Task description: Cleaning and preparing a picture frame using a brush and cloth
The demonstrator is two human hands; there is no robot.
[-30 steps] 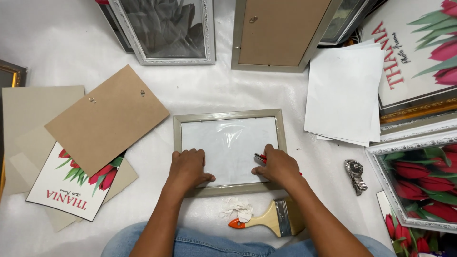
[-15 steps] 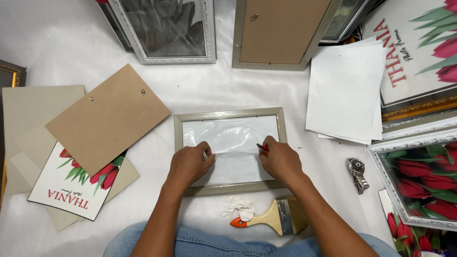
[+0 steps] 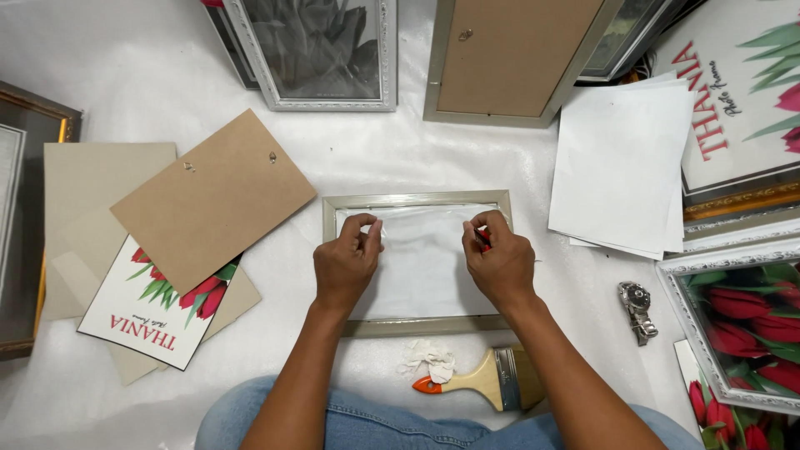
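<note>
- Clear plastic film (image 3: 421,258) lies crinkled inside a small grey-gold picture frame (image 3: 417,200), which lies flat on the white padded floor sheet (image 3: 125,67) just ahead of the person's knees.
- Film of this kind looks very light, limp and slippery; it would likely tear or stretch if pulled hard, so an edge or corner pinch seems the sensible hold.
- Left hand (image 3: 346,262) pinches the film's upper left edge between thumb and fingers (image 3: 360,227), clenched on it.
- Right hand (image 3: 498,262) pinches the upper right edge in the same way, and a small red thing shows between its fingers (image 3: 490,223); I cannot tell what it is.
- Frame itself looks stiff and narrow-railed, with a brushed metallic finish; if glass sits under the film it would be fragile, though the pictures do not make that plain.
- Just below the frame lie a wad of white scraps (image 3: 429,360) and a flat paintbrush (image 3: 483,379) with a pale wooden handle and orange tip.
- Right of it sits a metal wristwatch (image 3: 637,310), then a stack of white sheets (image 3: 621,167).
- Left lies a brown backing board (image 3: 212,200), smooth and rigid, over a tulip print (image 3: 150,312) and grey cards (image 3: 92,179).
- Further up rest an ornate silver frame (image 3: 321,50) and a frame turned face down (image 3: 508,58).
</note>
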